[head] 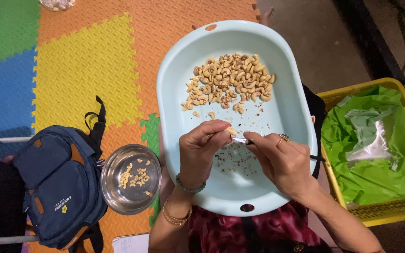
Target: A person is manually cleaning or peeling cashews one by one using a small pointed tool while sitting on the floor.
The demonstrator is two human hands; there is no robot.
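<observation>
Foam puzzle mat point(85, 70) in green, blue, yellow and orange tiles covers the floor, far left to centre. Navy backpack point(57, 187) lies on it lower left, black strap sticking up. Just right of it, touching, a small steel bowl point(113, 187) holding a few pale peeled cashews point(134, 175). Centre: big pale-blue oval plastic basin point(174, 79) on the person's lap, with a pile of unpeeled cashews point(228, 82) in its far half and brown skin flakes point(233, 161) scattered on the near half. Left hand point(200, 150), beaded bracelet and gold bangles at the wrist, fingers curled tight, pinches a single cashew point(231, 131) at the fingertips above the basin's middle. Right hand point(282, 161), ring on one finger, is closed around a small knife point(241, 140); the blade tip meets the cashew, and the dark handle end pokes out past the hand to the right. Both hands hover over the flakes, well clear of the nut pile. Far right: yellow plastic crate point(401, 211) lined with green plastic sheet point(371, 168), a clear plastic bag point(373, 140) crumpled on top.
</observation>
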